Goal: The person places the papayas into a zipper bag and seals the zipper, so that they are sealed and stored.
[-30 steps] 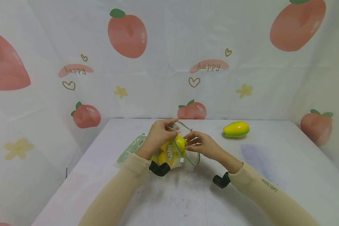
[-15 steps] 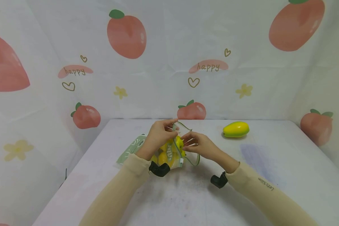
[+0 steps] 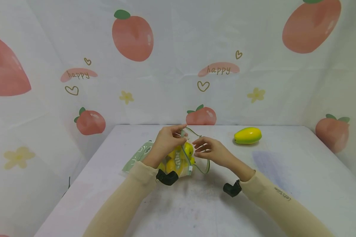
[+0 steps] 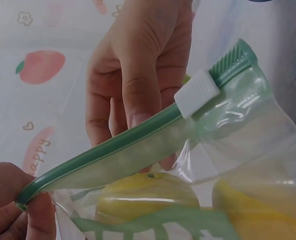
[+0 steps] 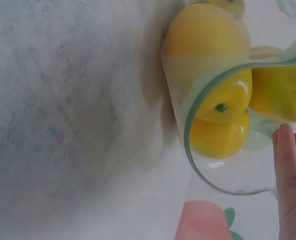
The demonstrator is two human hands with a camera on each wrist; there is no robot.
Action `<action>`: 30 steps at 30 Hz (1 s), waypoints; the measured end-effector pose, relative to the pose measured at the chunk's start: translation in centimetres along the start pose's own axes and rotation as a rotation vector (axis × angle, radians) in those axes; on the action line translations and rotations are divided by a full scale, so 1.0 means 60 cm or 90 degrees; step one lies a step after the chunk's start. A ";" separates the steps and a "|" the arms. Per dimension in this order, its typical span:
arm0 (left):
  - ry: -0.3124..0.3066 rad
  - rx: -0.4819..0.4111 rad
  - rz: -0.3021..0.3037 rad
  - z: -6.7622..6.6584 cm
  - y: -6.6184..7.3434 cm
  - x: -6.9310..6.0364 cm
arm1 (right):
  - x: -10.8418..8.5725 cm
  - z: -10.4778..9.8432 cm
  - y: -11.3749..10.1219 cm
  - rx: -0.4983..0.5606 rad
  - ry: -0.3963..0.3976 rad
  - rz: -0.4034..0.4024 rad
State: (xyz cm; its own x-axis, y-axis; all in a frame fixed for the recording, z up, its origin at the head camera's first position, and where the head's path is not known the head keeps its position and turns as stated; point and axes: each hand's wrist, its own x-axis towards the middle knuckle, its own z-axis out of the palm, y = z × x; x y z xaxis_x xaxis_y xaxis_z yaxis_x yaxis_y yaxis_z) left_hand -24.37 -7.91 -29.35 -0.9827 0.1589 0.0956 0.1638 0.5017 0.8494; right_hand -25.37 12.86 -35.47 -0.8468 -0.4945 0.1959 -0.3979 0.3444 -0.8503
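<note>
A clear slider zip bag (image 3: pixel 178 160) with a green rim and white slider (image 4: pixel 197 93) lies with its mouth spread toward the right. Several yellow fruits (image 5: pixel 221 135) with short green stems are inside it. At the far side of the mouth, my left hand (image 3: pixel 166 141) pinches the rim between thumb and fingers. My right hand (image 3: pixel 212 151) is at the mouth, fingers loosely bent and holding nothing. Its fingertips (image 5: pixel 285 132) come close to one yellow fruit (image 5: pixel 280 95) just inside; whether they touch it I cannot tell.
A yellow-green papaya (image 3: pixel 248 135) lies at the back right of the white table (image 3: pixel 284 197). Left of the bag, a flat green printed piece (image 3: pixel 137 156) rests partly behind my left forearm. A fruit-patterned cloth (image 3: pixel 166 85) hangs behind the table.
My right hand has moved left into the bag's mouth, then back slightly right, its fingers coming away from the yellow fruit, which now sits deeper inside. My left hand has stayed on the rim.
</note>
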 end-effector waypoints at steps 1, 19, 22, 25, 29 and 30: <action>0.000 0.000 0.000 0.000 0.000 0.000 | 0.000 -0.002 0.002 0.001 0.003 -0.002; -0.004 -0.020 0.002 -0.002 0.000 -0.002 | -0.008 -0.077 0.022 0.009 0.106 -0.005; -0.008 -0.028 0.002 -0.002 0.000 -0.003 | -0.010 -0.095 0.030 0.004 0.128 -0.007; -0.012 -0.032 0.001 -0.002 -0.001 -0.002 | -0.015 -0.113 0.038 -0.012 0.150 0.001; -0.012 -0.034 -0.002 -0.002 -0.003 -0.001 | -0.022 -0.136 0.046 -0.039 0.176 0.015; -0.012 -0.034 -0.003 -0.002 -0.003 -0.001 | -0.024 -0.142 0.047 -0.044 0.181 0.016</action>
State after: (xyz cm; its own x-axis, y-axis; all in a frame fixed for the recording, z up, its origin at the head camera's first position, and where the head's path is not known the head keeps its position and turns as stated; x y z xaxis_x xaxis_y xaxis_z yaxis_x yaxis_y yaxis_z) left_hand -24.36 -8.08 -29.45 -0.9815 0.1726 0.0826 0.1539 0.4560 0.8765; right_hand -28.27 21.34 -34.01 -0.9177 -0.2456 0.3124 -0.3905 0.4121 -0.8232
